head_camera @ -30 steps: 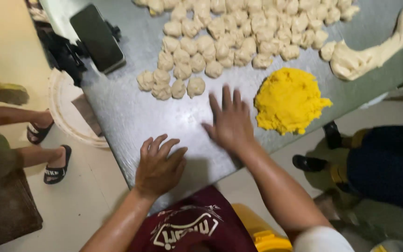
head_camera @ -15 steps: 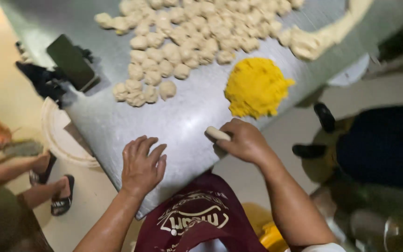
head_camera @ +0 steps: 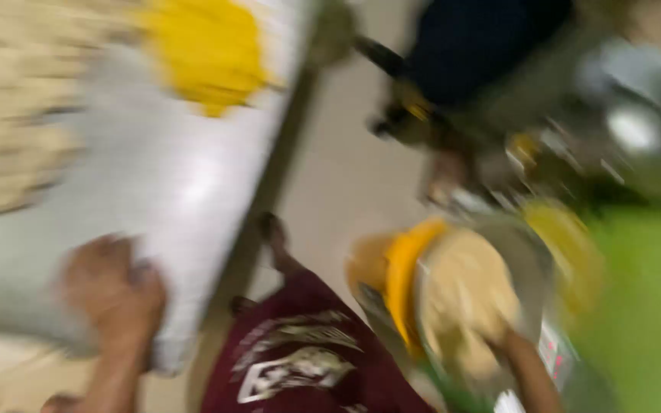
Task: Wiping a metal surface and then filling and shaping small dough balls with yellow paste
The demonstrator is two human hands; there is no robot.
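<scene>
The view is heavily blurred. The left hand rests on the near edge of the grey metal bench; whether its fingers are apart or together cannot be told through the blur. The right hand reaches down beside the bench into a round metal bowl holding a pale mass of dough; the hand touches the dough, but its fingers are too smeared to tell their state. A yellow container sits just beside the bowl. On the bench, well apart from the left hand, lie a yellow heap of filling and pale dough pieces.
</scene>
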